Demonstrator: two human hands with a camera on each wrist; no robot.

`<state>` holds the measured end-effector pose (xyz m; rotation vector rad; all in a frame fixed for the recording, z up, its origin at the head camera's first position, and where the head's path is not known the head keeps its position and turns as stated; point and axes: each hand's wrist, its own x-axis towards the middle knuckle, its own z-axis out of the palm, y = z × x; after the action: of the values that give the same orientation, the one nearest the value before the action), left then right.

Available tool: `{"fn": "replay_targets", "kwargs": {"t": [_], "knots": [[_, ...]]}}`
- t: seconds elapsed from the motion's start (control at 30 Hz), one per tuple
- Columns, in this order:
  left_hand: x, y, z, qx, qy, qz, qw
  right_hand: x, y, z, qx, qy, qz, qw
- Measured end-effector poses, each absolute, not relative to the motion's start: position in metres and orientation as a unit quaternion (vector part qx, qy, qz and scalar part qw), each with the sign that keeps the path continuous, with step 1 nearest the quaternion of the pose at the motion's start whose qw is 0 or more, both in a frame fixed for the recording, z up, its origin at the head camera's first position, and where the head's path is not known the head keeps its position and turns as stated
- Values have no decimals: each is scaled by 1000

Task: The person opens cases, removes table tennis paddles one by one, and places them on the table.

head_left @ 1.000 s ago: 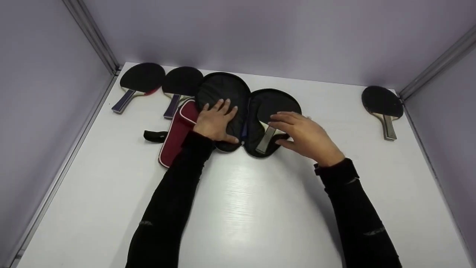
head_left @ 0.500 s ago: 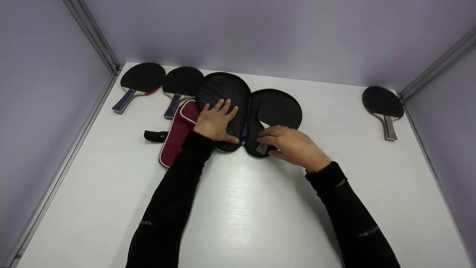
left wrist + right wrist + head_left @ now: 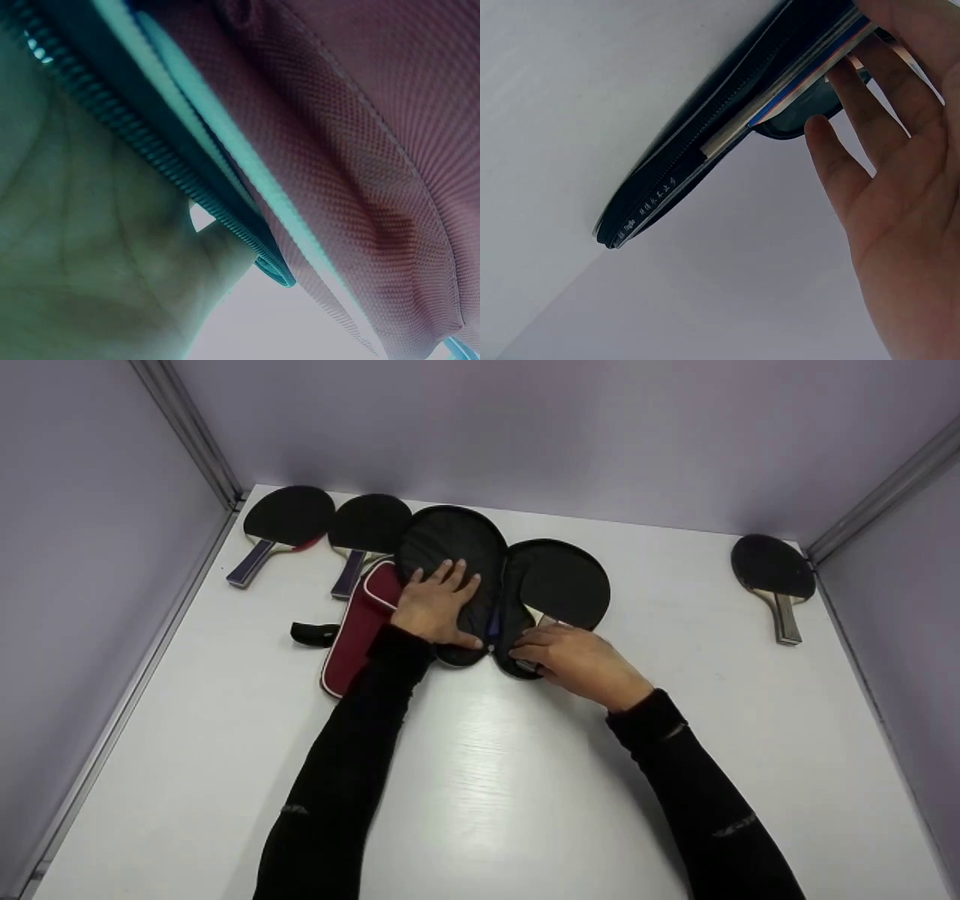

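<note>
A black zip-up paddle case (image 3: 451, 534) lies unfolded in two halves at the middle of the table. In its right half sits a table tennis paddle (image 3: 566, 585) with black rubber. My left hand (image 3: 431, 607) rests with spread fingers on the case's left half; in the left wrist view its palm lies beside the zip edge. My right hand (image 3: 574, 660) grips the paddle's handle, with the fingers bent over it. In the right wrist view the layered edge of the paddle (image 3: 731, 136) shows above the case's zip, and the handle is partly hidden.
A dark red case (image 3: 354, 641) with white piping lies under my left forearm, a small black object (image 3: 313, 634) beside it. Two paddles with blue handles, one far left (image 3: 290, 516) and one nearer (image 3: 368, 525), lie at the back. Another paddle (image 3: 772, 566) lies at the right edge.
My right hand has moved left and down from over the paddle to its handle, and its fingers have closed there. My left hand and the case have stayed put.
</note>
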<state>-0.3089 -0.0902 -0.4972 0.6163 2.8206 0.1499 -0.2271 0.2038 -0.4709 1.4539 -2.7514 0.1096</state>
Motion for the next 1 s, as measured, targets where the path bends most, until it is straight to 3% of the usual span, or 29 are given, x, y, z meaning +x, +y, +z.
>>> {"fn": "replay_targets", "kwargs": {"t": [0.73, 1.0], "knots": [[-309, -90, -498, 208, 969, 51, 126, -229, 207, -470, 474, -876, 7, 89], [-310, -90, -497, 208, 968, 55, 129, -233, 211, -467, 485, -863, 5, 143]]}}
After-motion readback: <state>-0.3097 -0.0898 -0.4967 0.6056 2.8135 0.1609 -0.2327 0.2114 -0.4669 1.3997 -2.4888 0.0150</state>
